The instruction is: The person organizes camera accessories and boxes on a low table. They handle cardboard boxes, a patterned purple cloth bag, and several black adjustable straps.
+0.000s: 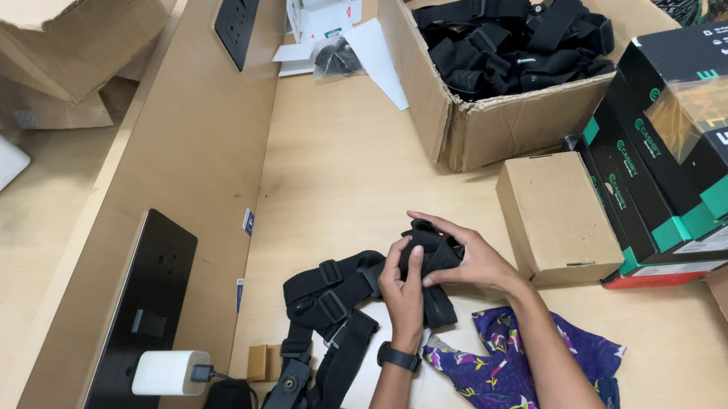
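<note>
Bright, even indoor light; soft shadows; sharp focus; wide-angle edges.

At lower centre of the frame the strap harness lies on the desk, with the small carton to its right, the open carton of straps behind it at upper centre, and the stacked boxes at far right.

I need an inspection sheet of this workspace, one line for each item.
Surface: light wooden desk, partition on its left.
Job's things: black strap bundle held in both hands; more black straps beside it.
Clutter: open cardboard box of black straps, small brown box, stacked black-and-green boxes, purple patterned cloth, white papers.
Hands: left hand and right hand both grip the bundle.
Cables: white charger plugged into a black socket panel.
Surroundings: torn cardboard boxes beyond the partition.
</note>
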